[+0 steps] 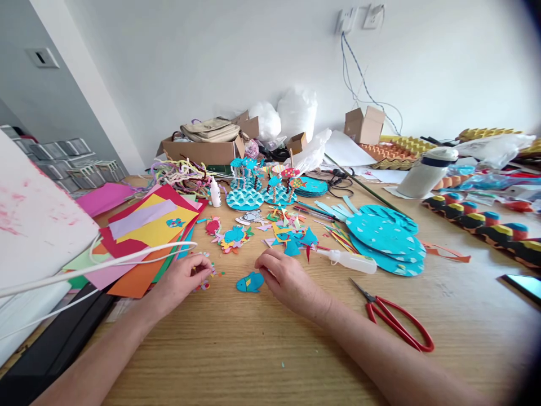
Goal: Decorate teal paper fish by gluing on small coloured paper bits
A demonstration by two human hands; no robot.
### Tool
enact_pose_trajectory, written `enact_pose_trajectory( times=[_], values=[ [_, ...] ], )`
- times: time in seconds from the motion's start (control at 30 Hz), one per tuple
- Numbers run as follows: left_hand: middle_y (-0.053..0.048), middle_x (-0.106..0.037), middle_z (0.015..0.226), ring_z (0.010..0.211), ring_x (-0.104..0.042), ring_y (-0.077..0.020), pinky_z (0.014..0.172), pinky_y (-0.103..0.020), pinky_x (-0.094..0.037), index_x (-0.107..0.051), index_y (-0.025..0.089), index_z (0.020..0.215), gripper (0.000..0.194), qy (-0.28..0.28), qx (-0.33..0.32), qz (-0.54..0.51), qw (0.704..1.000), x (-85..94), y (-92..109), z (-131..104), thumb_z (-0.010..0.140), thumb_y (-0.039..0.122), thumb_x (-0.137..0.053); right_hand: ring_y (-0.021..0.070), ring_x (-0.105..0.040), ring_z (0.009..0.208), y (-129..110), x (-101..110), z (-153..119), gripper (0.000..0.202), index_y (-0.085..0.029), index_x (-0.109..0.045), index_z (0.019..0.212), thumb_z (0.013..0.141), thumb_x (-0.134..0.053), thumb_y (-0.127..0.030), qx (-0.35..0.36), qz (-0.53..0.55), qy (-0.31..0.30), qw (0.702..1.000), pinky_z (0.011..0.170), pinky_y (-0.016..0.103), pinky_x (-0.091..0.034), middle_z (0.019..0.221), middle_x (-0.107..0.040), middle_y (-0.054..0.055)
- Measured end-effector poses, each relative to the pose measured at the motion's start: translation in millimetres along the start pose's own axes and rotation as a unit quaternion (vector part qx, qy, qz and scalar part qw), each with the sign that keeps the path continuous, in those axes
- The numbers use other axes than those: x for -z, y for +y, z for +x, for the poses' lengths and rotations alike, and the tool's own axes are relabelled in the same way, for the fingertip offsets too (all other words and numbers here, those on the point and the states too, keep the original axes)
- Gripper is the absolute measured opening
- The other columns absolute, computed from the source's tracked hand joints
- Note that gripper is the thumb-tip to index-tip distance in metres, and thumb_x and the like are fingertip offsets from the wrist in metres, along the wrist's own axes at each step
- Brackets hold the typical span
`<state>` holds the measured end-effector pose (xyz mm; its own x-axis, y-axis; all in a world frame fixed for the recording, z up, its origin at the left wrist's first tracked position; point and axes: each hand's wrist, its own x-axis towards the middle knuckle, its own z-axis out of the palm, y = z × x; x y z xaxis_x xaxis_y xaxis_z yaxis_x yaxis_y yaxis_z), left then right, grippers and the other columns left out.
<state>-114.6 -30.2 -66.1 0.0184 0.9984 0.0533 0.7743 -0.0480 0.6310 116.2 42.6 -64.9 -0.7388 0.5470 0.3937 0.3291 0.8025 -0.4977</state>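
Observation:
A blue paper fish with a small yellow-green patch lies on the table between my hands. My right hand is just right of it, fingers curled together near its tail. A thin pale tip shows above those fingers, but what they hold is mostly hidden. To the left, my left hand has thumb and forefinger pinched over small coloured paper dots; anything in the pinch is too small to make out. Beyond the hands are cut-out paper fish and blue paper scraps.
Red-handled scissors lie at right, near a glue bottle and stacked blue discs. Coloured paper sheets and a white cable are at left. A small white bottle stands by finished blue paper models.

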Motion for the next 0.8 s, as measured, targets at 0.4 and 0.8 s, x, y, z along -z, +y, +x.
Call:
enact_pose_trajectory(
  times=[0.4,0.8],
  values=[
    [0.004,-0.051,0.059,0.054,-0.042,-0.0090,0.048,-0.019,-0.029,-0.056,0.018,0.068,0.018,0.010,0.113,-0.406,0.907,-10.0,47.0,4.5,0.071,0.035,-0.059,0.0057,-0.048,0.053,-38.6,-13.2,29.5,0.006,-0.015,-0.057,0.072,0.070,-0.052,-0.013,-0.268,0.475,-0.093,0.833,0.051,0.018,-0.035,0.063,-0.054,-0.003],
    [0.004,-0.049,0.061,0.059,-0.040,-0.0103,0.055,-0.021,-0.034,-0.056,0.017,0.065,0.016,0.066,0.070,-0.406,0.909,-28.2,50.3,10.9,0.072,0.031,-0.058,0.0039,-0.044,0.047,-33.0,-19.5,30.8,0.008,-0.013,-0.055,0.061,0.065,-0.060,-0.019,-0.315,0.546,0.010,0.776,0.048,0.018,-0.032,0.056,-0.054,-0.004]
  ],
)
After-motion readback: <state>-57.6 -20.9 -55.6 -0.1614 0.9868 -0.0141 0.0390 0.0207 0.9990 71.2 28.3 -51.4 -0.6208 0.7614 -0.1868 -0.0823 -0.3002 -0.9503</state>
